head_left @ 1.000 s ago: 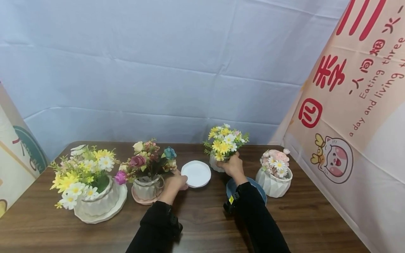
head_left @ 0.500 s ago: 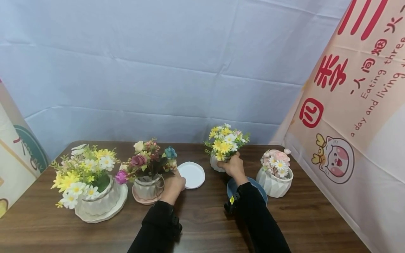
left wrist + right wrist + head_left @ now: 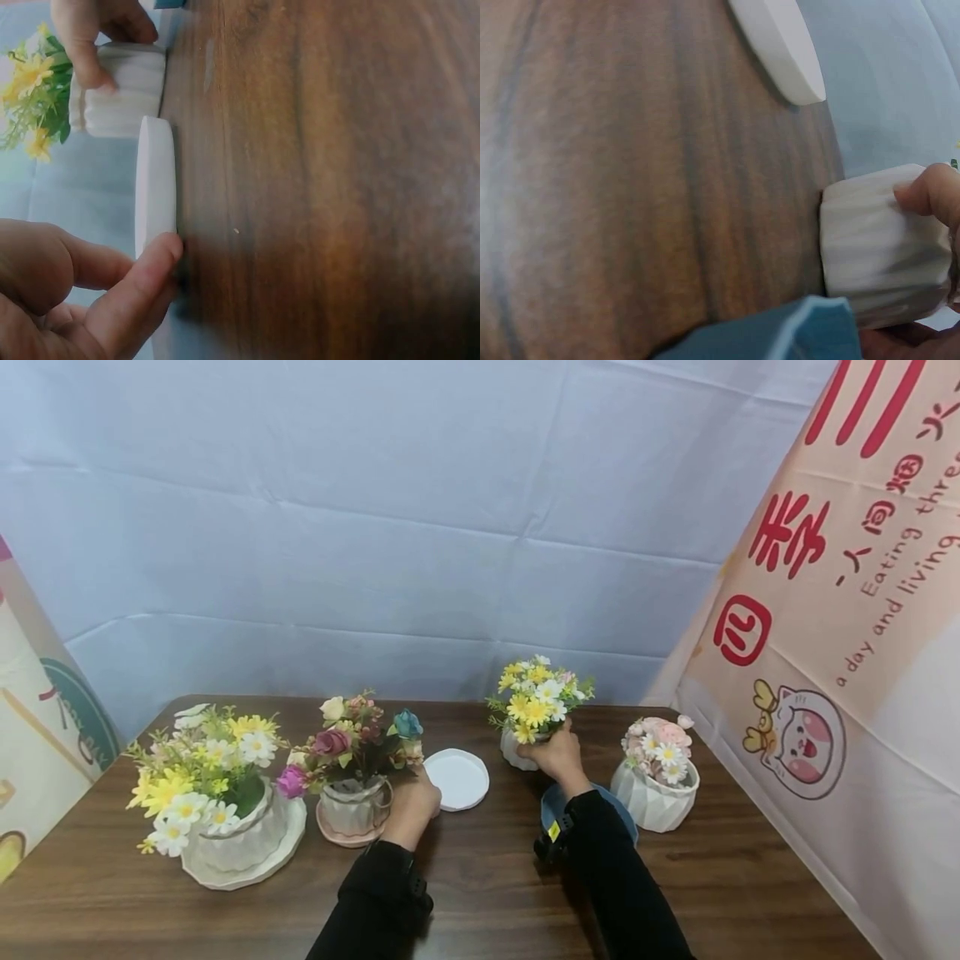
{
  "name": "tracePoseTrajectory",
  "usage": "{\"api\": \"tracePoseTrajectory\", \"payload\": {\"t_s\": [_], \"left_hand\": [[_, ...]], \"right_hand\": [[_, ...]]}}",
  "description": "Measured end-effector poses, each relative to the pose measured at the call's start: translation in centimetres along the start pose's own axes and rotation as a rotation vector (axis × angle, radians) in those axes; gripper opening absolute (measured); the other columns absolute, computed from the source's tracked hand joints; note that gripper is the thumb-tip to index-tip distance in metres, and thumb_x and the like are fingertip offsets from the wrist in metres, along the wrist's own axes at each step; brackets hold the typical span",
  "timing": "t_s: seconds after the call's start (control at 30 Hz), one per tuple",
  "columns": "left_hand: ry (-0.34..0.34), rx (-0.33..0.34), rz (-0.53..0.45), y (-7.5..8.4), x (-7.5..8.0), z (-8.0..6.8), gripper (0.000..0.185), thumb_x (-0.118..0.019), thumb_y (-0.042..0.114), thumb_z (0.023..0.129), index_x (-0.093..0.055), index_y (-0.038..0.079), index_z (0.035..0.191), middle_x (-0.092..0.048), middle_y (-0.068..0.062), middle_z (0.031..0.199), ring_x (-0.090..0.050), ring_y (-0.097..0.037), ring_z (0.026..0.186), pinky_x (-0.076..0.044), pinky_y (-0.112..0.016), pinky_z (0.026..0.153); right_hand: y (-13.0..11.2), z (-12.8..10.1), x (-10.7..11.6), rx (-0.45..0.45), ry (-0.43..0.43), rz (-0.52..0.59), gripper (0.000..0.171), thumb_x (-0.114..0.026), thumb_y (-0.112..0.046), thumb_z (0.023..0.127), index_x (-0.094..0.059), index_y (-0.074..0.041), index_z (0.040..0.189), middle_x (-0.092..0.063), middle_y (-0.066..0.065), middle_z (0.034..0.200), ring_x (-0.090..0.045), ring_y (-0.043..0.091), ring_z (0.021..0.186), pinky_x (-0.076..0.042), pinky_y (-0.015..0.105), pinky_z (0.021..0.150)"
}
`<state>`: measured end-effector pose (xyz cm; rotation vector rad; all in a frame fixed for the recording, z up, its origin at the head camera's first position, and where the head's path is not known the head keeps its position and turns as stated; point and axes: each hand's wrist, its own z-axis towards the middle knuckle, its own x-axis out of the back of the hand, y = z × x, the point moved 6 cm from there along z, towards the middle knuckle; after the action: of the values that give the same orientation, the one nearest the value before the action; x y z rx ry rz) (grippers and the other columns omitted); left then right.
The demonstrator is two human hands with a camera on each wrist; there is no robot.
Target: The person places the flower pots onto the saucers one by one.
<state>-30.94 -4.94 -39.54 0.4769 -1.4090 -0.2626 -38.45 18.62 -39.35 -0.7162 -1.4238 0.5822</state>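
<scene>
My left hand pinches the left edge of a white saucer on the table. In the left wrist view, thumb and finger meet at the saucer's low rim. Behind and to the right, my right hand grips a small white fluted flowerpot of yellow and white daisies. The right wrist view shows its thumb along the pot's side, the pot's base down at the wood. Part of a blue dish is hidden under my right forearm.
Left of my left hand stands a pot of mixed roses on a pink saucer. Farther left, a larger daisy pot sits on a white plate. A white pot with pink flowers is at the right. Cloth hangs behind the table.
The white saucer has slid a little left with my left hand, closer to the rose pot. My right hand and the daisy pot have stayed in place.
</scene>
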Motion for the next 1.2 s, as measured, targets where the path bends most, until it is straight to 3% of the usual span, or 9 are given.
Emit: {"api": "tracePoseTrajectory", "payload": {"t_s": [0.13, 0.43, 0.7, 0.93, 1.03, 1.2], "left_hand": [[-0.085, 0.072, -0.071, -0.4, -0.5, 0.3, 0.046, -0.068, -0.001, 0.063, -0.058, -0.011, 0.106, -0.059, -0.017, 0.090, -0.053, -0.026, 0.081, -0.046, -0.031, 0.075], [-0.146, 0.142, -0.124, -1.0, -0.8, 0.5, 0.039, -0.066, 0.002, 0.071, -0.057, -0.010, 0.108, -0.056, -0.014, 0.082, -0.053, -0.024, 0.067, -0.046, -0.027, 0.060], [-0.144, 0.141, -0.122, -0.9, -0.9, 0.4, 0.045, -0.064, 0.003, 0.073, -0.053, -0.012, 0.113, -0.054, -0.020, 0.093, -0.053, -0.030, 0.083, -0.046, -0.032, 0.076], [-0.155, 0.158, -0.138, -0.9, -1.1, 0.4, 0.054, -0.064, 0.002, 0.073, -0.047, -0.013, 0.122, -0.053, -0.023, 0.100, -0.054, -0.031, 0.086, -0.047, -0.031, 0.073], [-0.153, 0.147, -0.144, -0.9, -1.2, 0.4, 0.058, -0.065, 0.001, 0.071, -0.045, -0.014, 0.124, -0.054, -0.025, 0.101, -0.054, -0.032, 0.087, -0.047, -0.031, 0.073], [-0.172, 0.142, -0.136, -1.0, -1.3, 0.3, 0.063, -0.068, 0.001, 0.070, -0.043, -0.014, 0.126, -0.051, -0.027, 0.108, -0.050, -0.033, 0.095, -0.045, -0.033, 0.084]], "right_hand": [[0.1, 0.2, 0.1, 0.002, 0.000, 0.013, 0.105, -0.076, -0.028, 0.074, -0.005, 0.008, 0.142, -0.037, 0.035, 0.129, -0.039, 0.045, 0.118, -0.038, 0.051, 0.093], [-0.4, 0.4, 0.1, 0.051, 0.028, -0.026, 0.097, -0.078, -0.025, 0.072, -0.016, 0.007, 0.140, -0.043, 0.029, 0.128, -0.044, 0.043, 0.114, -0.041, 0.050, 0.088], [-1.0, 0.3, 0.6, 0.084, 0.049, -0.033, 0.101, -0.080, -0.028, 0.070, -0.016, 0.004, 0.141, -0.038, 0.027, 0.132, -0.041, 0.044, 0.117, -0.040, 0.050, 0.090], [-2.3, 0.1, 1.8, 0.156, 0.078, 0.010, 0.097, -0.080, -0.029, 0.070, -0.022, -0.007, 0.144, -0.040, 0.019, 0.134, -0.046, 0.037, 0.114, -0.040, 0.049, 0.088], [-2.5, 0.1, 2.0, 0.148, 0.076, 0.014, 0.097, -0.081, -0.028, 0.070, -0.022, -0.009, 0.144, -0.041, 0.017, 0.134, -0.047, 0.036, 0.113, -0.041, 0.049, 0.088], [-2.2, -0.1, 2.0, 0.123, 0.065, 0.013, 0.097, -0.081, -0.030, 0.069, -0.022, -0.008, 0.144, -0.041, 0.018, 0.134, -0.046, 0.036, 0.114, -0.041, 0.049, 0.088]]}}
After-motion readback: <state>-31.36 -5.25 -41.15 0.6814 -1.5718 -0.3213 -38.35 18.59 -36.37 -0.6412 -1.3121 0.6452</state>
